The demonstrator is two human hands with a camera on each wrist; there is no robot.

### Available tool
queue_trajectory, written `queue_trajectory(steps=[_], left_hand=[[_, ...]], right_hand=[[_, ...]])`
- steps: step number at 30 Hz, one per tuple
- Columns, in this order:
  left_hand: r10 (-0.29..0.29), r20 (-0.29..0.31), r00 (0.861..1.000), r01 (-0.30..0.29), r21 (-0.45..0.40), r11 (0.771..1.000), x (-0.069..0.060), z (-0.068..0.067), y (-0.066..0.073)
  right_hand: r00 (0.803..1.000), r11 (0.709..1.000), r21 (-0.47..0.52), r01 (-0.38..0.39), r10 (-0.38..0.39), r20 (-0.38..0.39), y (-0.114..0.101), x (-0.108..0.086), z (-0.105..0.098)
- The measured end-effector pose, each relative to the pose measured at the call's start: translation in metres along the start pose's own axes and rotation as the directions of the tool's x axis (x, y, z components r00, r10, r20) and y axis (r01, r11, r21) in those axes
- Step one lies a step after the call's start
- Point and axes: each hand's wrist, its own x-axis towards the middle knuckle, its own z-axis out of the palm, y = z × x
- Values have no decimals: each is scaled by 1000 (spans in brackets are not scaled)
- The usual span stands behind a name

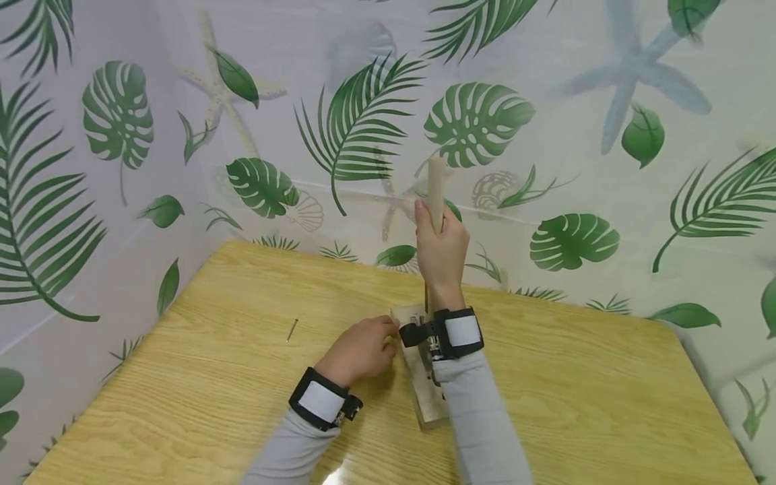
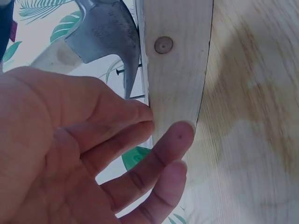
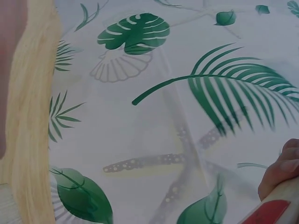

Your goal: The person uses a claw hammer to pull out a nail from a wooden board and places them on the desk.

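My right hand grips the pale wooden handle of a claw hammer, which stands handle up. In the left wrist view the metal hammer head has its claw beside nails sticking out of a wooden block. The head view mostly hides that head behind my right wrist. My left hand is at the block's left edge, thumb and index fingertips touching it, the other fingers loosely bent. The right wrist view catches my right fingers and a red mark on the handle.
A loose nail lies on the wood-grain table, left of my left hand. Leaf-printed sheeting rises behind the table's far edge and along its left side.
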Motion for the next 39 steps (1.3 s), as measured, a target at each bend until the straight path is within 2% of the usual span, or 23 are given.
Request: queue_trajectory(steps=[5,8,15,18,22,27,31,39], left_hand=[[4,26,1000,-4,-5,1000,-1,1,0],[8,19,1000,-8,-7,1000,-1,2,0],[2,1,1000,-2,1,1000,-1,3,4],[-8,-3,1000,8,-1,1000,-1,3,6],[-21,-10,1000,21,7,1000,-2,2,6],[-33,8,999,33,-26,999,-1,7,3],[-17,26,1000,17,-34,999,-1,10,2],[-16,20,1000,17,-37,999,0,3,2]], right_hand=[[995,994,60,92,-90,-38,-8,-21,-13],[988,986,90,139,-132,-79,-12,-31,-18],[974,970,155,190,-165,-158,-18,-48,-33],[957,953,180,244,-207,-203,-19,-56,-39],[938,922,230,311,-259,-230,-22,-62,-48],[948,875,378,301,-231,-220,-20,-66,-60],[945,818,482,314,-220,-241,-19,-68,-71],[922,733,561,385,-271,-278,-47,-71,-84]])
